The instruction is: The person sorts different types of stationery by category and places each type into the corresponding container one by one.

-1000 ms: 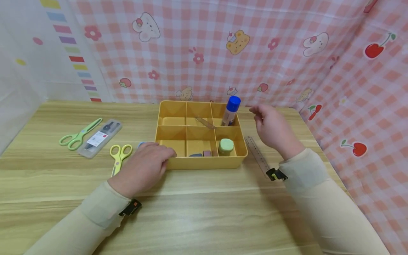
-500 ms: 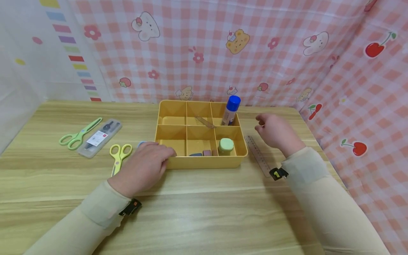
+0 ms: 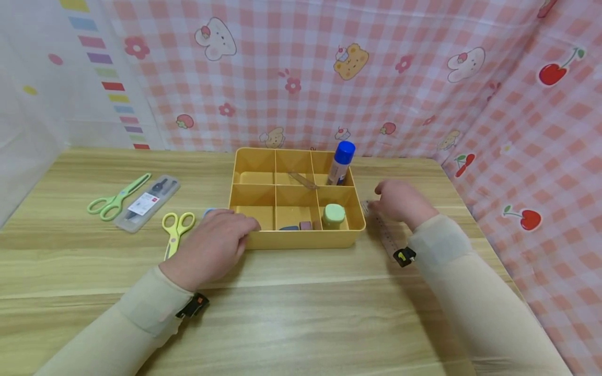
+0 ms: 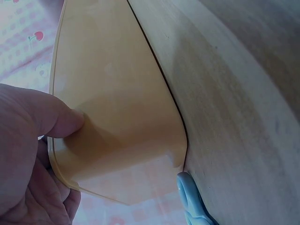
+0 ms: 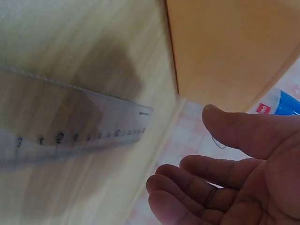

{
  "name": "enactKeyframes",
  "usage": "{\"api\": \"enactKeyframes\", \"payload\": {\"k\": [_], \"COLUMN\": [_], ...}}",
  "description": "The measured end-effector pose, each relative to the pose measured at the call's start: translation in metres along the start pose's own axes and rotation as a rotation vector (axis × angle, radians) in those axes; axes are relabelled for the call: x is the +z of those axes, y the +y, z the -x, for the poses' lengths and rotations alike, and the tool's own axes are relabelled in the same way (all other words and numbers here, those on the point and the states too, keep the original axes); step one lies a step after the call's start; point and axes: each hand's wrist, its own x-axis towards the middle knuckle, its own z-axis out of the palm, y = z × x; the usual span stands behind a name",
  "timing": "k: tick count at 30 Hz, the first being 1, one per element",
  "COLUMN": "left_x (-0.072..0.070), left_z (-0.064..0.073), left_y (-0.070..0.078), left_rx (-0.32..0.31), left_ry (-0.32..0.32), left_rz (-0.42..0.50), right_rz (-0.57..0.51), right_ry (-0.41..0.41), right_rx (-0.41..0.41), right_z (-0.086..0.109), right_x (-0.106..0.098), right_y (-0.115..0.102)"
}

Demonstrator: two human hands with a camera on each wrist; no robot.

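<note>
Left grip (image 3: 207,248) clamped on organiser (image 3: 301,240) at eight-o'clock corner, presumably steadying it. Right grip (image 3: 405,202) apart, holding nothing, near ruler (image 3: 388,234), four o'clock.

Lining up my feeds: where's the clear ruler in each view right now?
Head: the clear ruler is right of centre, partly covered by the right hand.
Left wrist: not in it.
Right wrist: left half, about mid-height, running in from the left edge.
Shared landmark: the yellow compartment tray, in all three.
</note>
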Motion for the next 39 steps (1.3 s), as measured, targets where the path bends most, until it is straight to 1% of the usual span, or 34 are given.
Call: {"api": "enactKeyframes", "payload": {"k": [5, 19, 26, 33, 39], "left_x": [-0.001, 0.000, 0.000, 0.000, 0.001], "left_z": [0.000, -0.001, 0.000, -0.001, -0.001], "left_y": [0.000, -0.001, -0.001, -0.001, 0.000], "left_rx": [0.002, 0.005, -0.002, -0.012, -0.016], "left_ry": [0.002, 0.003, -0.004, -0.013, -0.006], "left_rz": [-0.004, 0.001, 0.001, 0.006, 0.005], "right_rz": [-0.025, -0.017, 0.015, 0.020, 0.035], "right_ry": [-0.042, -0.066, -0.039, -0.023, -0.007], "right_rx": [0.033, -0.025, -0.045, -0.033, -0.038], "right_z": [-0.005, -0.014, -0.016, -0.015, -0.014], "right_x": [0.005, 0.019, 0.025, 0.025, 0.025], "right_y": [-0.001, 0.001, 0.002, 0.000, -0.001]}}
